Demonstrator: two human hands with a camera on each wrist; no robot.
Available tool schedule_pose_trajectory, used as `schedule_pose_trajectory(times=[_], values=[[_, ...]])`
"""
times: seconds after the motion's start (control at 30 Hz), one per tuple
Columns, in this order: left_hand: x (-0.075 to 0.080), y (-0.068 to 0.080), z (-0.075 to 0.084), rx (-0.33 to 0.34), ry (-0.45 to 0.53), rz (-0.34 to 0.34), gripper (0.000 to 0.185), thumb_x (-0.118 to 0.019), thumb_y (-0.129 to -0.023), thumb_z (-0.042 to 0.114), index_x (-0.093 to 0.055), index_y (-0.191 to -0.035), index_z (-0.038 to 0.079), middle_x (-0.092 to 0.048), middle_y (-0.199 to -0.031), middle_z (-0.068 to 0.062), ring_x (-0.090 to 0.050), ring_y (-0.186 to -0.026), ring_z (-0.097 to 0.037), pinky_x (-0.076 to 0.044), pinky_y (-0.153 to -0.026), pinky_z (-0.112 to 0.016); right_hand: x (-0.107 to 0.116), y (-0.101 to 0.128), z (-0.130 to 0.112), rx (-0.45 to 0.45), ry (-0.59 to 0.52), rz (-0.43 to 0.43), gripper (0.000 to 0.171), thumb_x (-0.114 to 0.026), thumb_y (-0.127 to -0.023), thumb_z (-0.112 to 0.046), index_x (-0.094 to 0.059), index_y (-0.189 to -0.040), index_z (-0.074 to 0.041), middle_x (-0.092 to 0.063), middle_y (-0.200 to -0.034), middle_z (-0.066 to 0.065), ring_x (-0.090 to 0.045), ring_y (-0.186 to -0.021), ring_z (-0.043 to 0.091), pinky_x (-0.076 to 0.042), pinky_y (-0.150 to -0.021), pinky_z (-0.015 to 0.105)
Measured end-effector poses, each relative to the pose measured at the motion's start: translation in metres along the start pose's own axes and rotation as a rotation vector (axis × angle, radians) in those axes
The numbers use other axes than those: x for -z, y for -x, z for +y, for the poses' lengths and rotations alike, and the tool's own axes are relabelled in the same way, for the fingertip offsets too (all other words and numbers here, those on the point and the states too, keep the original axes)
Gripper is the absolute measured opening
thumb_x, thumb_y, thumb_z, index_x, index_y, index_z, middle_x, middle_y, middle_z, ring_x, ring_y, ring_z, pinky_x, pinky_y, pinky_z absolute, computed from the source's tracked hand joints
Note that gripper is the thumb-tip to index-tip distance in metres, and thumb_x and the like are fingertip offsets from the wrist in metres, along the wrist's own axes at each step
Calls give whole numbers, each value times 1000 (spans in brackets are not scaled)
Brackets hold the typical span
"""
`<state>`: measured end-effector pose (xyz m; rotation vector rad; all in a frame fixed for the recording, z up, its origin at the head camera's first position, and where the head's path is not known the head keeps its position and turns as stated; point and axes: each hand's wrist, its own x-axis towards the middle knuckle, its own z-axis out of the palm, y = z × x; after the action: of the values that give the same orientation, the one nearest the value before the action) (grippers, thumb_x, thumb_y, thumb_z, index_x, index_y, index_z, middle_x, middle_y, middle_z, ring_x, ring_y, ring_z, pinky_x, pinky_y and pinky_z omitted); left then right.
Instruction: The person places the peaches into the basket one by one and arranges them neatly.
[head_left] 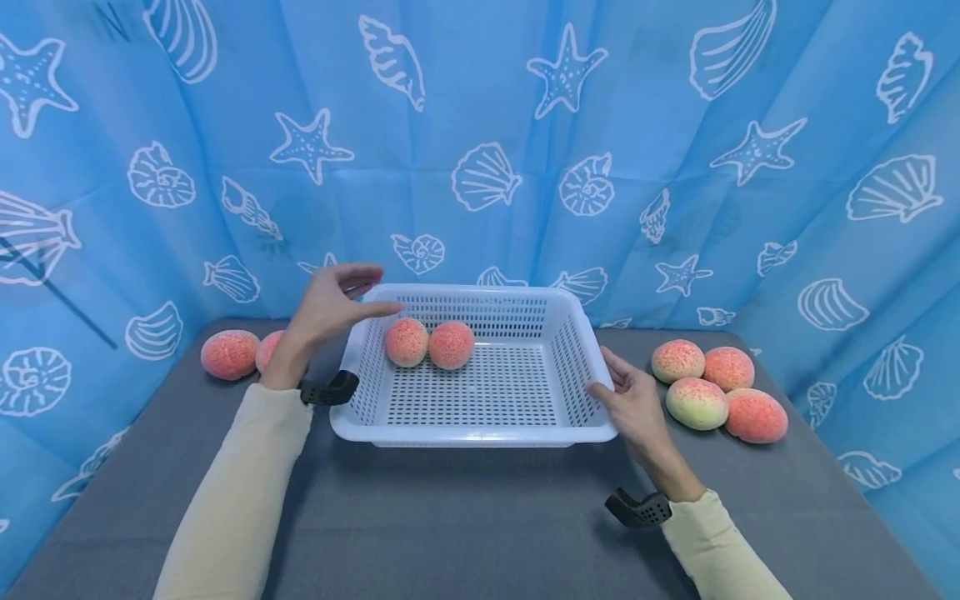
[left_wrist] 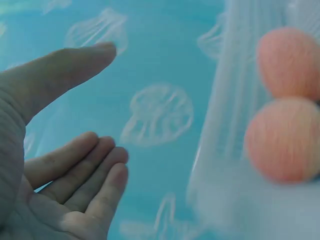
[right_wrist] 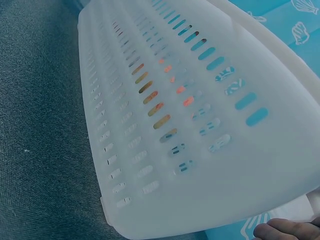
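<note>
A white slotted plastic basket [head_left: 472, 437] sits at the back middle of the table, with two speckled peaches [head_left: 452, 345] side by side in its left part. My left hand [head_left: 333, 304] is raised over the basket's back left corner, thumb and fingers spread apart and nothing between them. In the left wrist view the two peaches [left_wrist: 285, 140] appear to the right of that hand. My right hand [head_left: 630, 404] holds the basket's right rim, thumb on the edge. Only some of its fingertips [right_wrist: 285, 229] show in the right wrist view, beside the basket wall [right_wrist: 210, 185].
Several peaches [head_left: 697, 404] lie clustered on the table right of the basket. Two more peaches [head_left: 229, 355] are at the left, one partly hidden by the left forearm. A blue shell-patterned curtain [head_left: 510, 225] hangs behind the grey tabletop [head_left: 465, 517].
</note>
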<state>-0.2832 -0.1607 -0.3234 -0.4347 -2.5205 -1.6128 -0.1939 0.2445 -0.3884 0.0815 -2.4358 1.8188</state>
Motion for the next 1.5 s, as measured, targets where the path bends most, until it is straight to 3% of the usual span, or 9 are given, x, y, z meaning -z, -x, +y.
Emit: schedule_pose_trajectory(times=[0.2, 0.47, 0.6, 0.77, 1.0, 1.07, 1.17, 1.3, 1.5], values=[[36, 39, -34, 45, 7, 257, 74, -87, -83, 27, -54, -143, -1, -56, -143, -19, -52, -135, -34, -45, -111, -37, 0, 0, 2, 4, -1, 3, 69, -57, -96, 7, -26, -157, 5, -47, -147, 31, -55, -127, 45, -55, -93, 54], [45, 73, -88, 218, -86, 442, 82, -86, -83, 29, -47, -149, -1, -50, -149, -22, -48, -137, -38, -41, -112, -54, 0, 1, 3, -3, -1, 10, 68, -57, -96, 8, -27, -157, 4, -48, -146, 31, -55, -127, 46, -55, -93, 56], [42, 79, -105, 265, -142, 474, 79, -85, -84, 27, -49, -148, -1, -54, -145, -23, -53, -131, -39, -44, -108, -57, 0, 1, 5, -5, 0, 11, 68, -57, -96, 8, -27, -157, 4, -49, -146, 30, -56, -125, 45, -56, -90, 55], [36, 83, -110, 242, -173, 467, 75, -82, -86, 18, -46, -149, -1, -52, -145, -26, -51, -128, -41, -43, -107, -62, 1, 0, 7, 7, 1, 13, 67, -57, -95, 9, -29, -156, 4, -50, -145, 29, -58, -124, 44, -58, -88, 53], [33, 81, -117, 237, -208, 516, 69, -80, -88, 17, -50, -148, 3, -54, -144, -23, -49, -128, -40, -43, -108, -63, 2, 0, 3, 16, -6, 10, 66, -56, -96, 8, -29, -156, 4, -50, -145, 30, -57, -124, 46, -58, -88, 53], [34, 80, -116, 237, -191, 540, 67, -81, -87, 17, -53, -147, 4, -56, -142, -21, -50, -126, -37, -46, -107, -59, 1, 0, 2, 16, -7, 11, 66, -57, -96, 8, -29, -156, 4, -51, -144, 30, -57, -124, 46, -58, -88, 53], [38, 77, -108, 187, -153, 612, 63, -85, -83, 13, -60, -140, 4, -62, -135, -19, -57, -118, -28, -53, -102, -42, 1, 0, 2, 19, -7, 7, 66, -57, -96, 8, -29, -156, 4, -50, -145, 30, -57, -124, 46, -58, -88, 53], [44, 70, -81, 82, -14, 693, 60, -88, -78, 8, -67, -133, 4, -67, -130, -16, -63, -113, -16, -52, -99, -23, 0, -1, 3, 16, -9, 3, 67, -57, -95, 9, -28, -156, 5, -50, -145, 30, -57, -125, 45, -57, -89, 53], [40, 52, -23, -31, 202, 636, 61, -89, -77, 8, -67, -134, 8, -65, -133, -12, -62, -124, -20, -47, -107, -30, 0, -2, 3, 11, -28, 5, 67, -56, -95, 10, -29, -156, 5, -49, -146, 30, -55, -127, 44, -54, -92, 55]])
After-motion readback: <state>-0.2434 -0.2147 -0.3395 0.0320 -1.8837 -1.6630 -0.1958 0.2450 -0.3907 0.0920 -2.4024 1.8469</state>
